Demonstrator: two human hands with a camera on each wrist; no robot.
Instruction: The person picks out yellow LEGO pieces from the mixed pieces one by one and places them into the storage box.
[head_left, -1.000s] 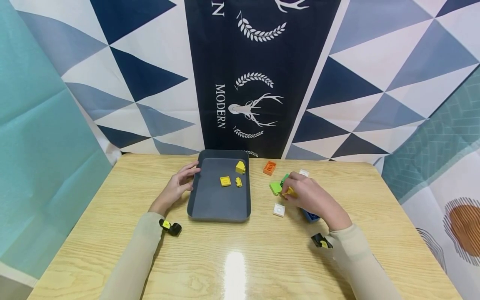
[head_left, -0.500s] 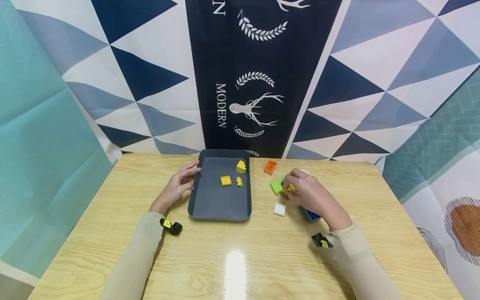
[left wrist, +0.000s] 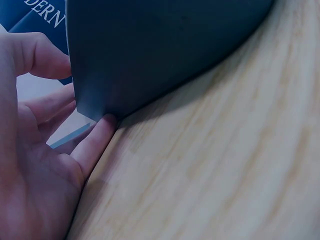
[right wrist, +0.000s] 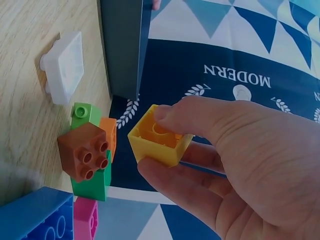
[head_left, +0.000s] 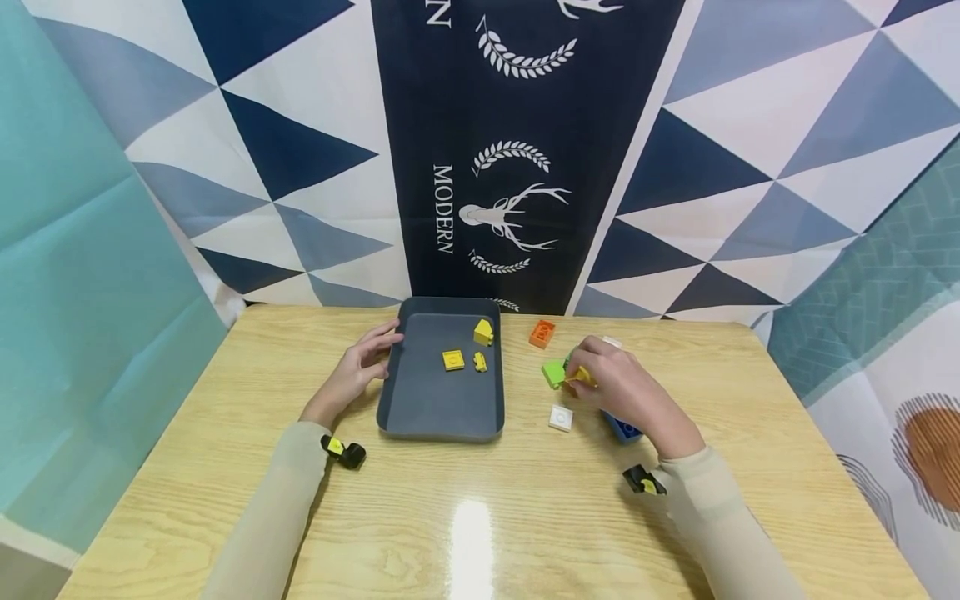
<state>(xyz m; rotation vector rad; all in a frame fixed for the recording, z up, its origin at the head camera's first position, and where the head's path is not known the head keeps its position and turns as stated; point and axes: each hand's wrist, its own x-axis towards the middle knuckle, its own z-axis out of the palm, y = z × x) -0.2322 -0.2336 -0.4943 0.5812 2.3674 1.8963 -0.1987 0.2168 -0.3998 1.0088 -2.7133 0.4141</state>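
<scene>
My right hand point(head_left: 611, 379) pinches a yellow toy building brick point(right wrist: 160, 135) between thumb and fingers, its hollow side showing in the right wrist view. Beside it are a brown brick point(right wrist: 85, 152) with round studs, a light green brick point(head_left: 554, 373), a darker green brick point(right wrist: 94, 182) and an orange brick point(head_left: 542, 333). My left hand point(head_left: 352, 372) rests against the left side of a dark grey tray point(head_left: 438, 417), fingertips at the rim. Inside the tray lie a flat yellow piece point(head_left: 453, 360), a small yellow piece point(head_left: 480, 362) and a taller yellow brick point(head_left: 483, 332).
A white flat piece point(head_left: 560, 417) lies between tray and right wrist. Partly under the right hand is a blue brick point(head_left: 622, 427), with a pink brick point(right wrist: 86, 218) near it. Another white piece point(head_left: 612, 342) shows behind the hand. A patterned cloth point(head_left: 487, 167) hangs behind the wooden table.
My right hand has risen slightly with the yellow brick, uncovering a little more of the blue brick below. My left hand stays at the tray.
</scene>
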